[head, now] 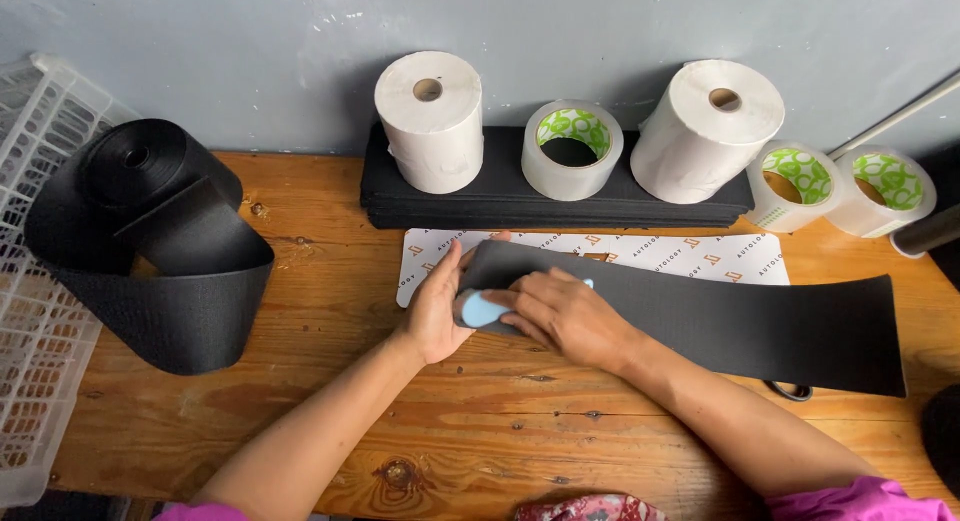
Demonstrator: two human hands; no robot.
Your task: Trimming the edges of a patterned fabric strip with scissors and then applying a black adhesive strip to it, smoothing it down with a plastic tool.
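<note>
A long black strip (760,326) lies across the wooden table (330,421), covering part of a white printed sheet (690,256). My left hand (437,306) rests flat at the strip's left end, fingers touching its edge. My right hand (565,316) presses a light blue tool (482,309) against the strip near that same end.
A big roll of black material (150,241) sits at the left beside a white plastic crate (35,281). Along the wall, white paper rolls (430,121) and tape rolls (572,149) stand on a stack of black sheets (500,196). Scissor handles (792,390) peek from under the strip.
</note>
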